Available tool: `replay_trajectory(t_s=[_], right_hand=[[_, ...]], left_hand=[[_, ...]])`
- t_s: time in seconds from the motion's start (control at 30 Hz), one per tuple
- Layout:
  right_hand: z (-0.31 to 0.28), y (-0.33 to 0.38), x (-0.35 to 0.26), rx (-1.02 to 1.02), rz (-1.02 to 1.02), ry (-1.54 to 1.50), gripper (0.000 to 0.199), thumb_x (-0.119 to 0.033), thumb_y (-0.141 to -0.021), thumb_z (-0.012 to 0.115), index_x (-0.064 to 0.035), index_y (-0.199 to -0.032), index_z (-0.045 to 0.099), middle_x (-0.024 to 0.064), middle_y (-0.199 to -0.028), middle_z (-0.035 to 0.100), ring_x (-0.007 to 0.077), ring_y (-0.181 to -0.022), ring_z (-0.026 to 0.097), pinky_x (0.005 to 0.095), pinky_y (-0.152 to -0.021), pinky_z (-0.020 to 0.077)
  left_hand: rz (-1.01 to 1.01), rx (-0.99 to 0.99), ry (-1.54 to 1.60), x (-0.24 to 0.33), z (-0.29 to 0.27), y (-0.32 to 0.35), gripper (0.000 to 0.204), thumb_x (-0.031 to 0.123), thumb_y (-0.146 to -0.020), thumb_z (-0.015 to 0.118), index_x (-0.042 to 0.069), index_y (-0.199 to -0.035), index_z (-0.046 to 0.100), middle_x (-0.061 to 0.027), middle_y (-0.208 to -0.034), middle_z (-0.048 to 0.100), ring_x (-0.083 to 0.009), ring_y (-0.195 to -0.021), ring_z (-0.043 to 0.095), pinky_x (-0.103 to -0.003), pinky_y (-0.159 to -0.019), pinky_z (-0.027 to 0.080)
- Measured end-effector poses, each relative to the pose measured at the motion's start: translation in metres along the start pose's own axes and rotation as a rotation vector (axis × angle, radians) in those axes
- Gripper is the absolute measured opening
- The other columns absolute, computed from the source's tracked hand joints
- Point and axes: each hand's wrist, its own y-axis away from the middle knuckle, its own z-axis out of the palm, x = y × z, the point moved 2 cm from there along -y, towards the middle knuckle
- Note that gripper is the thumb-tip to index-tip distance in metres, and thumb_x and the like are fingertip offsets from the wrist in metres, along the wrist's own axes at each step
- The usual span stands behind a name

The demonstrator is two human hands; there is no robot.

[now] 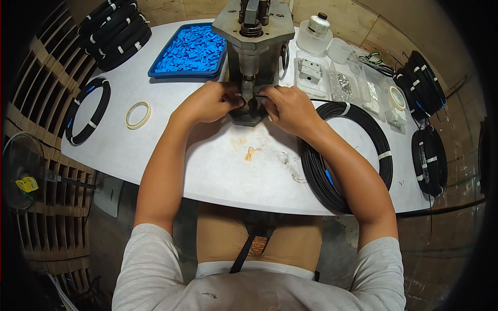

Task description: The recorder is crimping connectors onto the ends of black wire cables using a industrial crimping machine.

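At the foot of a grey metal bench press (249, 57), both my hands work under its ram. My right hand (290, 106) is closed in a pinch on a thin black cable (263, 96) just right of the ram. From behind that hand the cable runs toward a large coil of black cable (381, 137), tied with white bands, which lies under my right forearm. My left hand (212, 101) is at the left side of the press base, fingers curled together by the ram tip. What they pinch, if anything, is hidden.
A blue tray (151, 73) heaped with small blue parts stands back left. Left are a tape roll (129, 123) and a cable coil (107, 98). Clear boxes of small metal parts (342, 85), a white bottle (318, 25) and more cable coils (428, 160) stand right.
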Motion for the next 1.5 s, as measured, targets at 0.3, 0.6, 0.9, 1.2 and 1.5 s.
replay_trajectory(t_s=[0.3,0.6,0.9,1.2,1.5], right_hand=[[0.0,-0.0001,-0.0003,0.03,-0.002,-0.013,0.014,-0.013,-0.092,0.071,-0.0049,-0.104,0.07,0.0157,-0.085,0.072,0.0372,-0.077,0.07,0.0462,-0.073,0.0563],[0.0017,-0.0004,0.0008,0.05,-0.019,-0.014,0.011,-0.012,-0.093,0.07,-0.0047,-0.101,0.069,0.0152,-0.081,0.072,0.0368,-0.075,0.071,0.0466,-0.072,0.0563],[-0.0023,-0.0013,-0.0025,0.058,-0.024,-0.027,0.012,-0.012,-0.092,0.071,-0.0042,-0.1,0.07,0.0156,-0.081,0.072,0.0368,-0.073,0.071,0.0462,-0.07,0.0564],[-0.0005,-0.001,-0.0008,0.058,-0.026,-0.026,0.01,-0.01,-0.093,0.07,-0.0034,-0.1,0.069,0.0161,-0.082,0.072,0.0377,-0.074,0.071,0.0465,-0.07,0.0571],[0.0004,-0.0007,0.0,0.048,-0.026,-0.027,0.011,-0.011,-0.094,0.07,-0.0038,-0.102,0.069,0.0161,-0.083,0.073,0.0381,-0.075,0.071,0.0474,-0.07,0.057]], left_hand=[[0.058,0.035,0.002,-0.0037,0.0009,-0.0015,0.025,0.012,-0.097,0.066,0.002,-0.117,0.076,-0.0219,-0.109,0.077,-0.0382,-0.1,0.074,-0.041,-0.092,0.056],[0.058,0.054,-0.021,-0.0027,0.0006,-0.0008,0.025,0.013,-0.098,0.066,0.002,-0.119,0.075,-0.0228,-0.108,0.077,-0.04,-0.099,0.073,-0.042,-0.091,0.055],[0.03,0.037,-0.02,-0.0046,0.001,-0.002,0.026,0.014,-0.098,0.066,0.002,-0.119,0.075,-0.0231,-0.109,0.077,-0.0401,-0.099,0.073,-0.042,-0.092,0.055],[0.038,0.046,-0.02,-0.0057,0.0021,-0.002,0.025,0.015,-0.098,0.065,0.003,-0.118,0.075,-0.0231,-0.109,0.077,-0.0399,-0.1,0.073,-0.042,-0.092,0.055],[0.017,0.025,-0.019,-0.0065,0.0021,-0.0023,0.026,0.015,-0.098,0.065,0.004,-0.119,0.076,-0.0228,-0.11,0.077,-0.0403,-0.101,0.073,-0.042,-0.093,0.055]])
